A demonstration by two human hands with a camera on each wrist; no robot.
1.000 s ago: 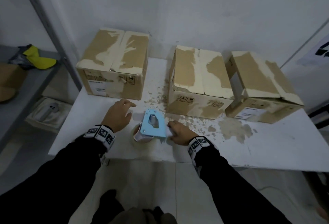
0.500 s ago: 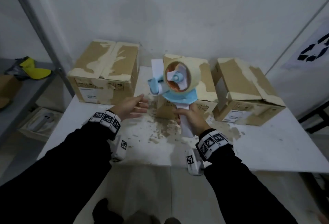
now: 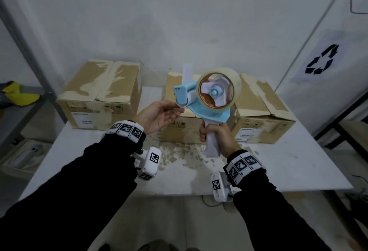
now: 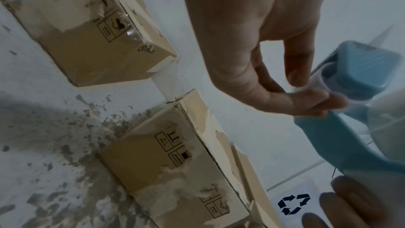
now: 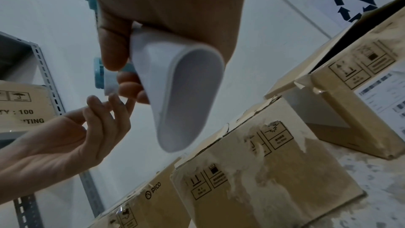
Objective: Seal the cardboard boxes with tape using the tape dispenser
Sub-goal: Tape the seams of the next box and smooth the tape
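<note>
A blue tape dispenser [image 3: 209, 111] with a clear tape roll [image 3: 237, 83] is held upright in the air over the table. My right hand [image 3: 219, 137] grips its white handle [image 5: 181, 93]. My left hand [image 3: 177, 109] is at the dispenser's front roller, where thumb and forefinger [image 4: 298, 68] pinch the loose tape end. Three worn cardboard boxes stand along the wall: a left box [image 3: 99, 91], a middle box [image 3: 179, 129] partly hidden behind the dispenser, and a right box [image 3: 262, 115] whose flap stands slightly raised.
The white table [image 3: 298, 161] is strewn with torn cardboard scraps [image 3: 179, 151] in front of the middle box. A grey metal shelf post [image 3: 39, 71] stands at the left, with a yellow item [image 3: 20, 95] on the shelf. A recycling sign [image 3: 322, 59] hangs on the right wall.
My right hand picked the dispenser up off the table and raised it upright. My left hand left the tabletop and came up to the roller, taking the tape end.
</note>
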